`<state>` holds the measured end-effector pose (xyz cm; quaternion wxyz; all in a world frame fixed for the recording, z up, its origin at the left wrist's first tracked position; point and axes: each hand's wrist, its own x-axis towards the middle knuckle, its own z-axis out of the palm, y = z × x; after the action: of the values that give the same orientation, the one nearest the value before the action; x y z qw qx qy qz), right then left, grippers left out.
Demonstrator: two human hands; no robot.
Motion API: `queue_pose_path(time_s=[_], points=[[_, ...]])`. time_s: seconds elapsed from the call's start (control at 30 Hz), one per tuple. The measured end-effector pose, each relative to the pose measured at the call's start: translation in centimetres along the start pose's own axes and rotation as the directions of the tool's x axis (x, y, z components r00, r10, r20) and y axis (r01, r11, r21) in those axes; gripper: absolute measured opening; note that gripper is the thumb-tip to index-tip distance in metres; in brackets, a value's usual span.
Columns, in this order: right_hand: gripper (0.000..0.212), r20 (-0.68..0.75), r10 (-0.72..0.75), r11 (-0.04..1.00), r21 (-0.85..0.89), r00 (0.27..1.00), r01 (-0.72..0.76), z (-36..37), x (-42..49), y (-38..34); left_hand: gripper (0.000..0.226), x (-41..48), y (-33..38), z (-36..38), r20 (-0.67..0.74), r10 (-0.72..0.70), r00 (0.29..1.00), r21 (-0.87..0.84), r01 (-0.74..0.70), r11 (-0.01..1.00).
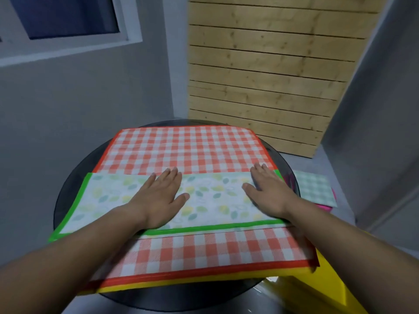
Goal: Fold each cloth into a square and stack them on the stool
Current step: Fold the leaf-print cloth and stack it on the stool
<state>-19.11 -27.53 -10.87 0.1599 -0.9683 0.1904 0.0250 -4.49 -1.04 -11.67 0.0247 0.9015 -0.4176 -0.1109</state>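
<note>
Round dark table (74, 177): leaf-print cloth (108, 198) lies long-axis left-to-right; left hand (158, 200) and right hand (267, 191) press flat, open, gripping nothing.

Cloth colours and patterns, round dark grey table (74, 184)

Under both hands: white leaf-print cloth (108, 196), green border. Beneath it: red-and-white gingham cloth (181, 148), red border; yellow cloth (283, 271) below. Right of right hand (267, 189): pale green check cloth (315, 186) on pink.
</note>
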Motion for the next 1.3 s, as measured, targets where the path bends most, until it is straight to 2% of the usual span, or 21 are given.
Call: queue_pose_path(time_s=[0.03, 0.1, 0.17, 0.3, 0.4, 0.5, 0.57, 0.63, 0.7, 0.8, 0.93, 1.1, 1.17, 1.2, 1.23, 1.27, 1.3], points=[[0.071, -0.009, -0.005, 0.999, 0.037, 1.000, 0.006, -0.1, -0.2, 0.0, 0.068, 0.1, 0.1, -0.6, -0.008, 0.006, 1.000, -0.018, -0.006, 1.000], [0.070, -0.045, -0.014, 0.993, 0.113, 0.999, 0.019, -0.4, -0.4, -0.1, 0.040, 0.6, 0.1, -2.3, -0.109, 0.015, 0.994, -0.029, -0.019, 0.999], [0.067, -0.098, -0.031, 0.989, 0.139, 0.995, 0.045, -0.7, -0.5, -0.6, 0.033, 1.4, 0.0, -3.9, -0.194, 0.002, 0.981, -0.045, -0.011, 0.999], [0.061, -0.123, -0.104, 0.979, 0.164, 0.987, 0.124, -0.9, -1.0, -3.1, 0.027, 2.7, 0.2, -5.3, -0.097, -0.049, 0.994, -0.189, 0.030, 0.982], [0.055, -0.130, -0.146, 0.974, 0.154, 0.981, 0.166, -0.8, -1.4, -4.8, 0.026, 3.2, 0.2, -6.2, 0.013, -0.092, 0.996, -0.401, 0.090, 0.912], [0.045, -0.133, -0.186, 0.968, 0.143, 0.974, 0.204, -0.5, -1.3, -5.5, 0.032, 3.0, -0.5, -7.0, 0.041, -0.172, 0.984, -0.509, 0.169, 0.844], [0.045, -0.124, -0.218, 0.961, 0.144, 0.968, 0.235, -0.2, -1.2, -5.7, 0.030, 2.7, -1.1, -7.1, 0.044, -0.291, 0.956, -0.605, 0.257, 0.753], [0.046, -0.111, -0.233, 0.954, 0.168, 0.966, 0.250, -0.2, -1.5, -6.1, 0.025, 2.4, -1.6, -7.0, 0.077, -0.438, 0.896, -0.705, 0.359, 0.611], [0.044, -0.077, -0.256, 0.941, 0.207, 0.964, 0.267, -0.3, -1.9, -6.8, 0.035, 2.0, -1.8, -6.5, 0.152, -0.542, 0.827, -0.767, 0.444, 0.463], [0.034, -0.031, -0.312, 0.925, 0.217, 0.949, 0.311, -0.1, -2.3, -7.7, 0.048, 0.9, -1.4, -4.9, 0.241, -0.600, 0.763, -0.798, 0.508, 0.326], [0.029, 0.018, -0.377, 0.909, 0.195, 0.926, 0.367, -0.3, -3.6, -8.0, 0.042, -0.6, -0.7, -3.4, 0.253, -0.618, 0.744, -0.910, 0.400, 0.110], [0.037, 0.038, -0.450, 0.881, 0.180, 0.892, 0.437, -0.1, -5.6, -8.0, 0.036, -1.9, -0.1, -2.5, 0.108, -0.718, 0.687, -0.980, 0.197, 0.041], [0.040, 0.052, -0.482, 0.870, 0.153, 0.875, 0.470, 0.3, -6.1, -8.0, 0.033, -2.6, 0.6, -2.7, 0.048, -0.736, 0.676, -0.986, 0.149, 0.072], [0.041, 0.062, -0.486, 0.869, 0.142, 0.872, 0.475, 0.4, -6.4, -8.1, 0.036, -3.0, 0.9, -2.6, -0.006, -0.715, 0.699, -0.976, 0.151, 0.156], [0.042, 0.071, -0.485, 0.871, 0.130, 0.872, 0.474, 0.4, -6.7, -8.1, 0.041, -3.3, 1.1, -2.5, -0.100, -0.661, 0.744, -0.926, 0.173, 0.335], [0.043, 0.080, -0.483, 0.873, 0.119, 0.872, 0.473, 0.5, -6.9, -8.1, 0.045, -3.7, 1.1, -2.3, -0.219, -0.570, 0.792, -0.796, 0.193, 0.574], [0.044, 0.088, -0.481, 0.875, 0.107, 0.872, 0.472, 0.6, -7.1, -8.1, 0.043, -4.2, 1.1, -2.2, -0.319, -0.446, 0.836, -0.617, 0.174, 0.767]])
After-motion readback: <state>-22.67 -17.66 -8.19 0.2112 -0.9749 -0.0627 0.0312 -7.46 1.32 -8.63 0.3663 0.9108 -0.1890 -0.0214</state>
